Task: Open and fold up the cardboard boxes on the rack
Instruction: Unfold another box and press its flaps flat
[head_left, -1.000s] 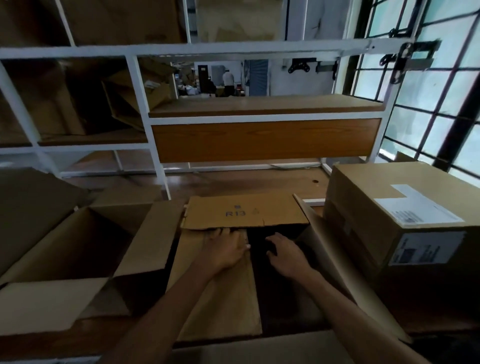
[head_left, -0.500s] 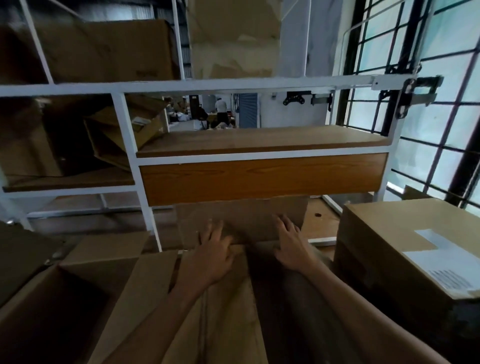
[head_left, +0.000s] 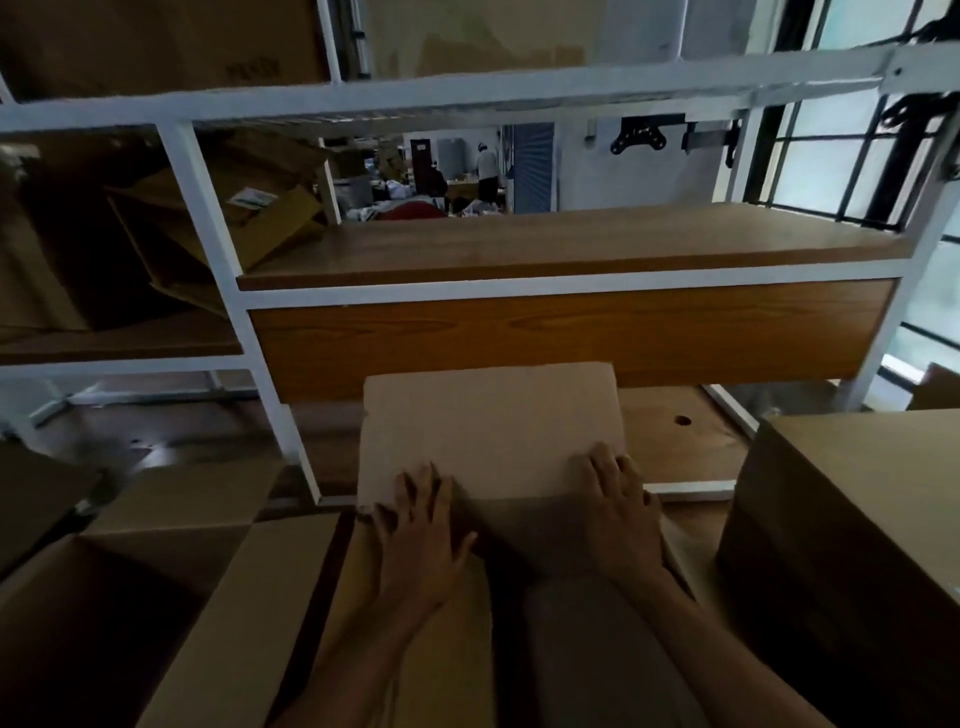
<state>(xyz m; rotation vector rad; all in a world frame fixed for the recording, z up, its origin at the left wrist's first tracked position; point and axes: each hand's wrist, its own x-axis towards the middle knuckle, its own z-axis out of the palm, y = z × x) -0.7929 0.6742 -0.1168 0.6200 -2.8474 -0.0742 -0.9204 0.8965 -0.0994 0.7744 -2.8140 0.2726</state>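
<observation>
I read the flap (head_left: 491, 431) of the centre box as pale beige, plain and unprinted. The rack frame (head_left: 208, 208) is white throughout. Its shelf board (head_left: 571, 239) shows mid-brown wood grain. The front panel (head_left: 566, 332) beneath is a warmer orange-brown with darker grain streaks. At the right edge of the lower board, the closed box (head_left: 857, 493) is dark tan. At the left edge, the open box (head_left: 260, 597) is yellow-tan. The wall bracket (head_left: 636, 136) is black.

The big closed box (head_left: 857, 493) runs off the right edge. The open box (head_left: 249, 613) runs off the bottom. Far-off people (head_left: 487, 166) look tiny.
</observation>
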